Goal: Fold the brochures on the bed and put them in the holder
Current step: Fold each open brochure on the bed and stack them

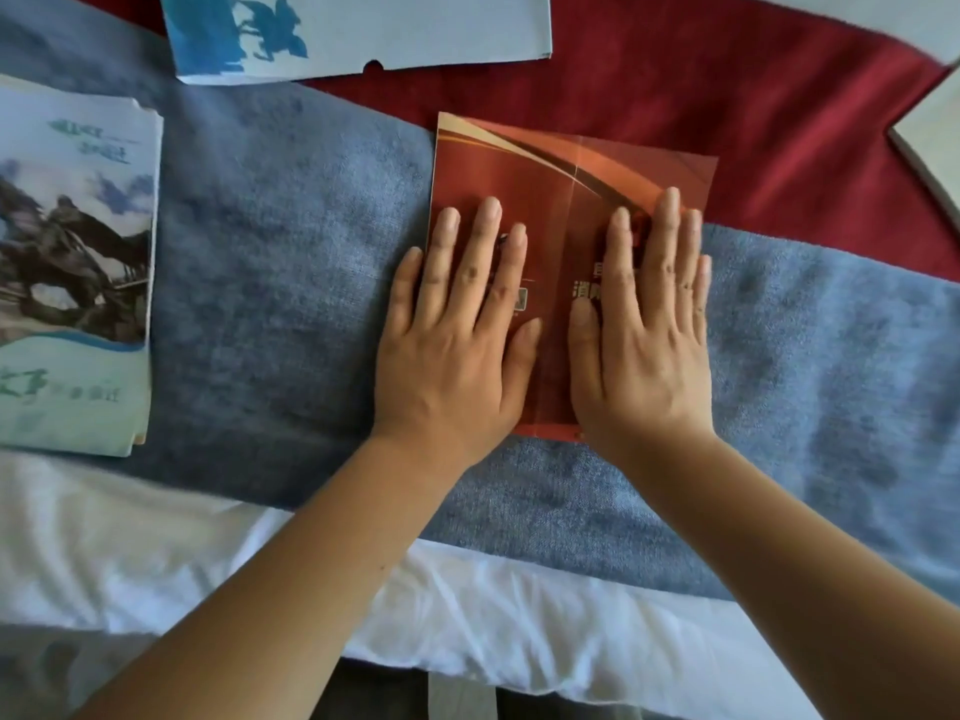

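A red-orange brochure (561, 174) lies flat in the middle of the bed, on the blue-grey blanket, with a vertical crease down its centre. My left hand (457, 335) presses flat on its left half, fingers straight and spread. On the right half my right hand (644, 335) lies flat in the same way. A stack of pale brochures (72, 262) with a horse-and-rider picture sits at the far left. A white folder-like holder (363, 33) with a blue print and a thumb notch lies at the top.
The blue-grey blanket (270, 252) runs across the bed over a dark red cloth (727, 90). White bedding (156, 553) covers the near edge. Part of a white flat object (930, 148) shows at the right edge.
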A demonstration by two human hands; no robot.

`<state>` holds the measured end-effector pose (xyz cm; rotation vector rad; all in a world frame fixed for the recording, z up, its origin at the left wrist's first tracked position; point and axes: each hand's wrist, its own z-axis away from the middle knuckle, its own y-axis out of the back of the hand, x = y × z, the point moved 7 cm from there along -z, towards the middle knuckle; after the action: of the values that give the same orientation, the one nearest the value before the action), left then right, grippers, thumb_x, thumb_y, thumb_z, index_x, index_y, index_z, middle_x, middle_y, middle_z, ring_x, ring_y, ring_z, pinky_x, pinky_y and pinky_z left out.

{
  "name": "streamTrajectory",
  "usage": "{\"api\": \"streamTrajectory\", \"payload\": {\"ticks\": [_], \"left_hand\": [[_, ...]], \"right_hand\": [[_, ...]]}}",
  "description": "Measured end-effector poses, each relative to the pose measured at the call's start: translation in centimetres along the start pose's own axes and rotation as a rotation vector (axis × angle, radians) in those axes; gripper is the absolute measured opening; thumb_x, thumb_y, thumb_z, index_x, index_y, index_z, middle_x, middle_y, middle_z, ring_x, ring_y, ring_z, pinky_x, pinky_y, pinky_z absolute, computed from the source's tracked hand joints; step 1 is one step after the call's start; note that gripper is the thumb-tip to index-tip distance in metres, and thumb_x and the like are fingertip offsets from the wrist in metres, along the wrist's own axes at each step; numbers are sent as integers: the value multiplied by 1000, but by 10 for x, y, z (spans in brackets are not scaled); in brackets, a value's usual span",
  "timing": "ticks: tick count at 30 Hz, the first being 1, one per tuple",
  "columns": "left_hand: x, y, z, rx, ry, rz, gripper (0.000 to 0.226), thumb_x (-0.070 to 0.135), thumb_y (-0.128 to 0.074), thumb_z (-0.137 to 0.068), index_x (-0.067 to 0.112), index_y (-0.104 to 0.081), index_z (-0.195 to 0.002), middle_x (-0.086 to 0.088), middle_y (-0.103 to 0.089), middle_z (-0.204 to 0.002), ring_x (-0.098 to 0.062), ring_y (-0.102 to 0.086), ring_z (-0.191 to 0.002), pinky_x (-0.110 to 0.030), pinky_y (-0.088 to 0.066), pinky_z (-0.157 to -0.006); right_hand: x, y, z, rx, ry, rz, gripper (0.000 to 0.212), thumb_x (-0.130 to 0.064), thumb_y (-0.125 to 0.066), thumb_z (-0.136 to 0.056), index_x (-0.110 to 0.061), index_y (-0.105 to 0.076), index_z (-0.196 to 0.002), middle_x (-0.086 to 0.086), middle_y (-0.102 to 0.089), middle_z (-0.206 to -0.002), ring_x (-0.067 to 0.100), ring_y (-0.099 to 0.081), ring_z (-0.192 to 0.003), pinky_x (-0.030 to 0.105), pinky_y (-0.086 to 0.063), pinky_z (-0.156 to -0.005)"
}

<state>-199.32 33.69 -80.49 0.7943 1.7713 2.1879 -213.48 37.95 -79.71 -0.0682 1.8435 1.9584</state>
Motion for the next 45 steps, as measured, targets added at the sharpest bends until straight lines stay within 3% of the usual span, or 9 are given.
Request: {"api": "streamTrajectory", "payload": {"ticks": [6, 11, 16, 20, 25, 31, 37, 43, 45], "left_hand": [[-2, 2, 0, -11, -8, 38, 64, 48, -20, -109, 17, -17, -165, -7, -8, -173, -30, -3, -160, -46, -1, -129], [-19, 16, -1, 9, 109, 92, 69, 58, -12, -106, 24, -17, -165, -10, -8, -173, -33, -3, -160, -50, 1, -128], [-31, 22, 1, -4, 145, -14, 66, 54, -18, -108, 24, -8, -166, -21, 5, -171, -41, 7, -158, -50, 5, -127], [-42, 32, -20, 148, 144, 4, 64, 48, -26, -108, 20, -18, -165, -20, -7, -171, -38, -6, -159, -54, -1, -127], [-45, 17, -43, 48, 180, 91, 75, 58, -20, -105, 15, -10, -166, -15, -2, -172, -28, -2, -160, -45, -2, -129], [-39, 26, -39, -16, 156, 395, 87, 71, -16, -96, 18, -12, -165, -13, 0, -173, -24, 4, -160, -44, 4, -129], [-37, 37, -35, -105, 153, 664, 93, 73, -30, -92, 21, -9, -166, -5, 3, -174, -15, 12, -159, -40, 8, -129], [-36, 37, -28, -113, 169, 606, 90, 73, -27, -93, 22, -11, -166, -8, 4, -173, -18, 10, -160, -42, 6, -129], [-34, 37, -26, -93, 179, 630, 88, 70, -29, -95, 21, -11, -165, -9, 3, -173, -19, 10, -160, -41, 6, -129]], "right_hand": [[-1, -6, -2, -24, -52, 5, 66, -42, -23, -109, -10, -13, -165, 19, 0, -172, 33, 5, -160, 45, 10, -128], [-20, -7, -9, -40, 8, -236, 64, -38, -28, -108, -7, -20, -164, 19, -4, -172, 32, 4, -160, 40, 11, -127], [-34, -8, -16, -10, 10, 12, 65, -36, -33, -108, -10, -17, -165, 23, 3, -171, 40, 9, -158, 51, 10, -126], [-38, 0, -29, 142, 88, -13, 61, -34, -32, -109, -8, -24, -163, 26, -9, -170, 41, -3, -158, 50, 6, -127], [-31, -18, -38, 3, 36, 2, 68, -44, -18, -107, -6, -15, -164, 15, -8, -172, 29, -3, -160, 44, 4, -129], [-49, -17, -44, -26, 125, -420, 64, -34, -20, -107, -4, -16, -164, 7, -15, -173, 18, -5, -161, 40, 4, -129], [-67, -15, -44, -73, 70, -794, 55, -9, -37, -107, -2, -27, -161, 9, -28, -169, 24, -19, -159, 59, -17, -127], [-64, -8, -33, -53, -36, -498, 56, -9, -48, -108, -9, -30, -161, 7, -20, -171, 16, -8, -160, 16, -10, -125], [-61, -3, -26, -13, -149, -552, 56, -16, -43, -107, -10, -31, -161, 6, -21, -170, 9, -15, -158, 13, -14, -123]]}}
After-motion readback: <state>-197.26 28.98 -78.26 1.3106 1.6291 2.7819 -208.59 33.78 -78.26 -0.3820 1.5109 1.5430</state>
